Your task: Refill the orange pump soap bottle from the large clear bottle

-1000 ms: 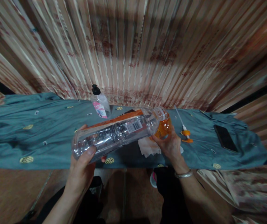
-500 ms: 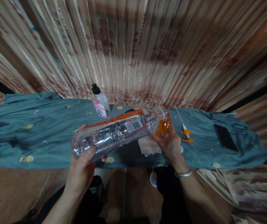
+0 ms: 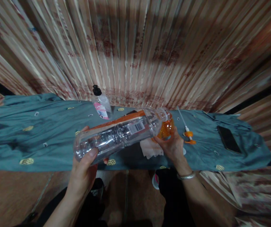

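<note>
My left hand (image 3: 85, 167) is wrapped round the base of a large clear plastic bottle (image 3: 116, 135) with an orange label and a barcode. The bottle lies nearly level, its neck tipped slightly up to the right, at the mouth of a smaller orange bottle (image 3: 166, 128). Around that orange bottle my right hand (image 3: 172, 146) is closed. Whether the two mouths touch I cannot tell. A white tissue (image 3: 151, 149) lies beneath them. Just right of my right hand rests an orange pump top (image 3: 189, 137) with a long white tube.
A clear bottle with a black cap and pink label (image 3: 102, 107) stands at the back left. A black phone (image 3: 229, 139) lies to the right on the teal patterned cloth (image 3: 55, 135). Behind the table hangs a pleated curtain (image 3: 130, 47).
</note>
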A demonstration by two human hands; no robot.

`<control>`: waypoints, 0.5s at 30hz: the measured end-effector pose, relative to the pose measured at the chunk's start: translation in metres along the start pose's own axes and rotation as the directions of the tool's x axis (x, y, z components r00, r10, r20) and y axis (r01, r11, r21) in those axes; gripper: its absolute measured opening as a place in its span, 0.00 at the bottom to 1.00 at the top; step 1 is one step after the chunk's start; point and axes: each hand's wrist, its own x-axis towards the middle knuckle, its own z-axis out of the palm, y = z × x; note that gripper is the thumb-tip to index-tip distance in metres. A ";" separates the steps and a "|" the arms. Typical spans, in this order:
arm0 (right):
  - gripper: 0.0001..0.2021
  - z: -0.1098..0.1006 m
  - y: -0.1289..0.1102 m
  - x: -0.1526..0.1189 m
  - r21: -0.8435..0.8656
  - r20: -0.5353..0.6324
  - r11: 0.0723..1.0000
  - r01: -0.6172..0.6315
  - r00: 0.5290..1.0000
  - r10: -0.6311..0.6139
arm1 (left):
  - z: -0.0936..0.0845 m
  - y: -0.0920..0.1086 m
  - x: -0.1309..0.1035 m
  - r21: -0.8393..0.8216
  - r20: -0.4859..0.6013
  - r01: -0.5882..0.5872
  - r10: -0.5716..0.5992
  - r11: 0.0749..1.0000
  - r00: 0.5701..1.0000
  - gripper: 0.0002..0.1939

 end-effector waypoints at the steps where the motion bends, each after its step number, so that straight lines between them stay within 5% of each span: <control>1: 0.48 0.000 0.000 0.000 0.002 -0.002 1.000 0.000 1.000 0.000 | 0.000 0.000 0.000 0.000 -0.004 0.004 -0.004 1.000 1.000 0.46; 15: 0.50 -0.001 -0.004 0.001 0.039 0.007 0.999 -0.029 1.000 0.029 | -0.002 0.000 -0.001 0.008 -0.023 0.014 -0.014 1.000 1.000 0.45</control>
